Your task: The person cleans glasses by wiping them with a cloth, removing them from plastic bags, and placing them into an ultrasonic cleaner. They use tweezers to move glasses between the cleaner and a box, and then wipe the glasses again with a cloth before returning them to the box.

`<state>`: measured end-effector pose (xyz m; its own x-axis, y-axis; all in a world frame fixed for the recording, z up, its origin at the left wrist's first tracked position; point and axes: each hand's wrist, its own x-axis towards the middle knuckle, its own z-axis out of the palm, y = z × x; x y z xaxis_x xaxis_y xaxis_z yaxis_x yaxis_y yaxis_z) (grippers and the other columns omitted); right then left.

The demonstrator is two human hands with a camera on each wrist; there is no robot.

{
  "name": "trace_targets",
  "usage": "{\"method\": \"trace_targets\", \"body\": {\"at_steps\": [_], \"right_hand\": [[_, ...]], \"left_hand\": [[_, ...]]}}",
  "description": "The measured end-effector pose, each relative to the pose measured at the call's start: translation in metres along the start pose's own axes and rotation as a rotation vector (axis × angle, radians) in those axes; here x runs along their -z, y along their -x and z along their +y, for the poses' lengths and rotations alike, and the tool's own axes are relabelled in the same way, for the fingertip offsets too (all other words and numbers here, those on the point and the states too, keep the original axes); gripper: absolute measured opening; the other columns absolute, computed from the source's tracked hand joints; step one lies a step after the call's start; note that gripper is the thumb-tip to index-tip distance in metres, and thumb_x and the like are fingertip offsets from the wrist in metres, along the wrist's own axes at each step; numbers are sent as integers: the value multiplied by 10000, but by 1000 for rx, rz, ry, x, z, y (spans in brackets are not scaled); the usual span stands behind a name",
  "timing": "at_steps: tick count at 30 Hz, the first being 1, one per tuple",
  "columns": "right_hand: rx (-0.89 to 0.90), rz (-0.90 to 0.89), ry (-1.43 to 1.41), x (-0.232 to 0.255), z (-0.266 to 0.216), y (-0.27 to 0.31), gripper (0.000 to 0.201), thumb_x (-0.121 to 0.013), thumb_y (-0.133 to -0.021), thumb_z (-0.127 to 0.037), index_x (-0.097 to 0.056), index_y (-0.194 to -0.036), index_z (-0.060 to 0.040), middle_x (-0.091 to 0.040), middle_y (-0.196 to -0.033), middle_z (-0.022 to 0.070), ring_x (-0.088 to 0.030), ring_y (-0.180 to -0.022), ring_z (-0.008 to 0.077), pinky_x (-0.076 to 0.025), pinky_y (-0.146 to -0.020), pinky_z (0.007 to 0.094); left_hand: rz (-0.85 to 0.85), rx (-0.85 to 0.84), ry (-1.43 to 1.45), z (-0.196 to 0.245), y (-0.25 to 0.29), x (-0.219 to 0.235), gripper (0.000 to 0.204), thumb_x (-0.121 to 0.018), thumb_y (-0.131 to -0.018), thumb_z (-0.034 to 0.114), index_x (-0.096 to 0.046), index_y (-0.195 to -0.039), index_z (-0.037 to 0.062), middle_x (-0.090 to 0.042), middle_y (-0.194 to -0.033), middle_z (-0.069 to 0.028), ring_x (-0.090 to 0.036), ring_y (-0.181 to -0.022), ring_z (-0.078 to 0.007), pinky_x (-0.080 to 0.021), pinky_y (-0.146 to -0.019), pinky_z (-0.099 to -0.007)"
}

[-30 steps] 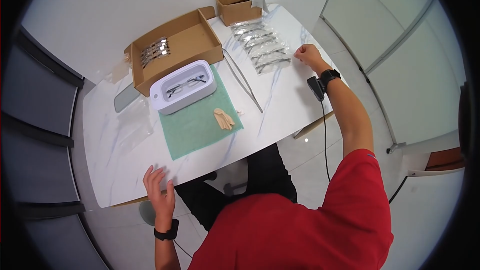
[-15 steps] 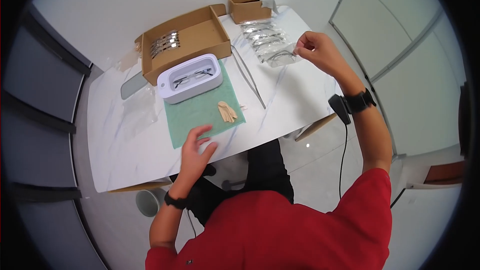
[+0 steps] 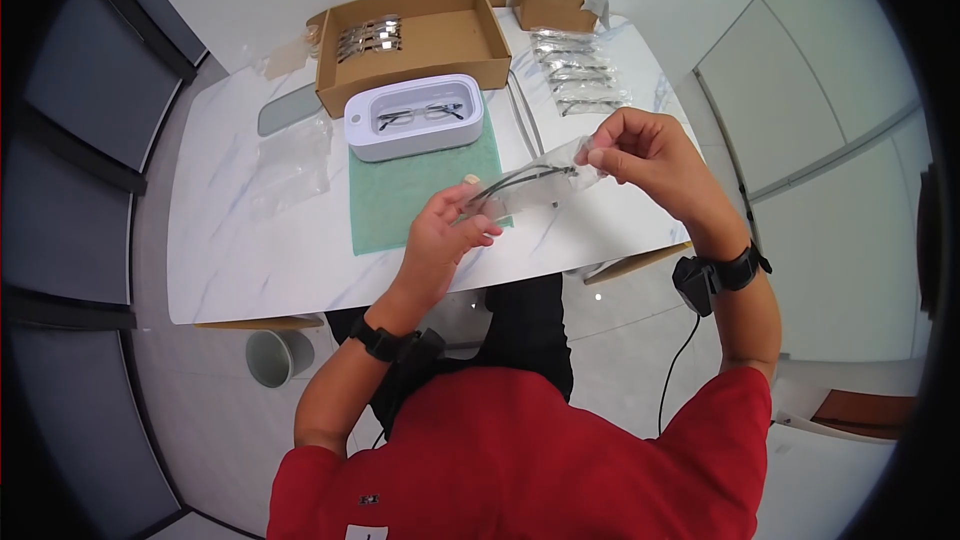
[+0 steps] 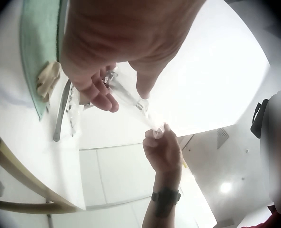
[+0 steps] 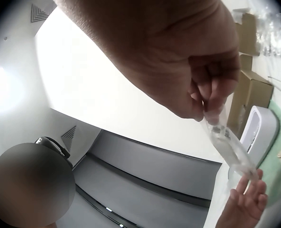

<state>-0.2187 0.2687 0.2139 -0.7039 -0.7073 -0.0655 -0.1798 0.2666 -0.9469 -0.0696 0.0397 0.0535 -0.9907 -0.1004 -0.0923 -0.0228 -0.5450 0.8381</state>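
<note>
Pinching right hand (image 3: 655, 162): bag (image 3: 522, 196) end gripped
Left hand (image 3: 438, 243): other end held
Glasses (image 3: 568, 171): could be dropped by loosened grip

- we wear a red short-sleeved shirt (image 3: 520, 440) with a small marking (image 3: 369, 500)
- our trousers (image 3: 532, 325) are black
- black wrist straps (image 3: 741, 270), one thin black cable (image 3: 672, 377)

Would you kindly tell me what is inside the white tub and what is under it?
Inside the tub lies a pair of glasses. Green cloth shows along its front; what lies directly beneath is hidden.
</note>
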Motion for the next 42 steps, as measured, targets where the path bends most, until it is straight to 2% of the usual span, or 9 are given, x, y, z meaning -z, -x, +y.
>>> {"method": "trace_targets", "body": {"at_steps": [2, 5, 11, 16, 25, 30, 34, 36, 42], "right_hand": [[-32, -13, -3, -3, 0, 0, 106, -711, -936, -130, -665, -937, -35, -727, -951, 61, -658, -841, 84, -509, -730, 219], [-63, -52, -39, -5, 5, -2, 106, -711, -933, -133, -684, -932, -31, -706, -1020, 58, -624, -802, 71, -499, -706, 216], [-75, -137, -203, -7, 23, -5, 113, -682, -924, -67, -738, -1009, -19, -663, -1113, 35, -577, -765, 67, -473, -668, 216], [-66, -174, -159, -11, 38, -9, 177, -686, -907, -33, -752, -1071, -33, -687, -1076, 31, -573, -787, 64, -459, -658, 214], [-141, -237, -46, -22, 61, -14, 145, -760, -875, -18, -737, -1019, -13, -694, -1041, 31, -631, -946, 109, -511, -878, 259], [-117, -251, -69, -22, 61, -13, 81, -756, -875, -12, -682, -907, -22, -675, -1009, 23, -622, -925, 107, -515, -857, 264], [-104, -241, -56, -20, 54, -16, 58, -717, -920, -46, -683, -954, -13, -687, -966, 9, -602, -869, 84, -517, -819, 258], [-158, -249, -62, -21, 47, -19, 61, -717, -920, -51, -685, -953, -11, -689, -969, 15, -601, -861, 83, -512, -793, 254], [-158, -226, -39, -24, 38, -33, 74, -711, -919, -62, -691, -967, -11, -698, -986, 40, -613, -820, 91, -500, -720, 246]], "left_hand": [[34, 7, 22, -2, 2, 8, 519, -684, -946, 80, -439, -1388, -39, -599, -1168, -129, -677, -969, -215, -542, -823, -326], [22, -7, -26, 4, 8, 10, 349, -622, -987, 80, -521, -1311, 1, -643, -1064, -94, -657, -907, -185, -536, -824, -322], [39, -47, -3, 5, 12, 18, 216, -599, -1011, 96, -607, -1207, 8, -665, -972, -65, -669, -870, -177, -531, -816, -311], [14, -59, -14, 0, 12, 24, 215, -611, -1008, 102, -611, -1202, 12, -676, -960, -53, -683, -873, -177, -533, -809, -302], [50, -99, -152, 1, 15, 11, 209, -630, -994, 80, -611, -1180, -14, -701, -969, -88, -719, -897, -182, -554, -758, -282], [27, -132, -226, 9, 24, 10, 257, -685, -952, 47, -605, -1181, -37, -704, -976, -85, -716, -899, -158, -558, -777, -270], [-12, -87, -207, 18, 39, 16, 253, -685, -945, 27, -603, -1172, -49, -701, -964, -84, -705, -851, -143, -570, -771, -279], [1, -55, -210, 22, 44, 17, 231, -684, -943, 22, -609, -1149, -53, -699, -948, -84, -700, -830, -138, -578, -763, -283], [87, -139, -245, 26, 46, 44, 106, -653, -952, -9, -629, -1050, -42, -693, -918, -93, -711, -805, -167, -596, -736, -297]]}}
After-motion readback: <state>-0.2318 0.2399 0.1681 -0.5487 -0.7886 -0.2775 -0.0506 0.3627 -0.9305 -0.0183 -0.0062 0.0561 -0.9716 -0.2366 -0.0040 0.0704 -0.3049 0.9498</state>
